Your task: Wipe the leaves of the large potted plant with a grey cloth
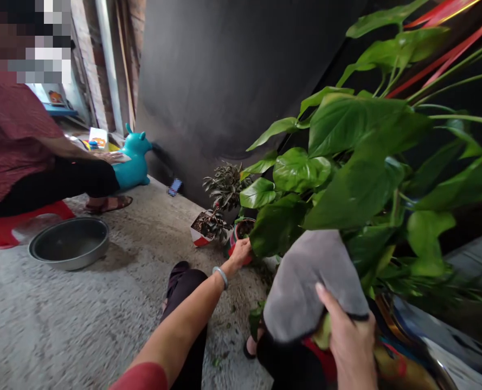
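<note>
My left hand [239, 254], with a bangle on the wrist, reaches down to a small red and green plant pot [233, 240]. Its fingers are closed at the pot's rim, and a leaf partly hides them. A grey cloth [306, 281] hangs from my right hand [349, 338], which grips it between thumb and fingers. Just above the cloth spread the broad green leaves [346, 184] of a tall plant. Behind the pot is a darker bushy plant [226, 184], and a white and red square pot [201, 238] stands beside it.
At the left another person [17, 141] sits on a red stool [8, 227], one hand on a teal animal-shaped toy [132, 162]. A metal basin [70, 264] rests on the concrete floor [114, 319]. A large dark panel [224, 81] stands behind the plants.
</note>
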Demonstrator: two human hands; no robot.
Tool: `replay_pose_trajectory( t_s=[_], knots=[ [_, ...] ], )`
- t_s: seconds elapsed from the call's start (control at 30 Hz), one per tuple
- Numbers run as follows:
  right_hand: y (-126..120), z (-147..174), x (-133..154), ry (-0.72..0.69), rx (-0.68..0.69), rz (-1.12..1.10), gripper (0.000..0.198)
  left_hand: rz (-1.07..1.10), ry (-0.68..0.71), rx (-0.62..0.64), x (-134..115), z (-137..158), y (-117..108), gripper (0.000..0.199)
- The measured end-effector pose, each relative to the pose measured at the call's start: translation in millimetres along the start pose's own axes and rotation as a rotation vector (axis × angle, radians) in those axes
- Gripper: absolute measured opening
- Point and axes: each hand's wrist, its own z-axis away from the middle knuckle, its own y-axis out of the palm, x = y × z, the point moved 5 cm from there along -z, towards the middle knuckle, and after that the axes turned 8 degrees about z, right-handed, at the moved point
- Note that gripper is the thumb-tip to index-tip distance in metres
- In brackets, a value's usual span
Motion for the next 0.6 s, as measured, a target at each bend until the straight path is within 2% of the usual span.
replay_pose_trajectory(
  t_s=[0.07, 0.1, 0.17, 0.23, 0.33, 0.5, 0.6],
  knots=[
    [27.0, -16.0, 17.5, -0.103, 0.001, -0.032, 0.052, 0.065, -0.025, -0.019, 1.7, 0.7, 0.7, 0.025],
    [44.7, -20.8, 17.9, -0.122, 0.051, -0.016, 0.051, 0.09, -0.034, -0.022, 1.0, 1.2, 1.5, 0.022],
    [78.0, -22.6, 3.5, -0.097, 0.19, 0.058, 0.05, 0.126, -0.056, -0.024, -2.0, 2.4, 3.4, 0.022],
    [97.3, -16.7, -20.0, -0.046, 0.286, 0.124, 0.049, 0.151, -0.062, -0.014, -7.1, 3.6, 5.6, 0.03],
    [100.9, -7.9, -44.1, -0.005, 0.288, 0.146, 0.044, 0.234, -0.057, 0.034, -14.8, 5.9, 9.5, 0.045],
    [95.4, -9.7, -50.9, 0.009, 0.274, 0.16, 0.046, 0.306, -0.093, 0.115, -19.7, 7.8, 8.8, 0.062],
    [86.5, -3.5, -60.0, -0.009, 0.311, 0.202, 0.047, 0.285, -0.108, 0.224, -21.9, 8.8, 5.9, 0.071]
  ],
)
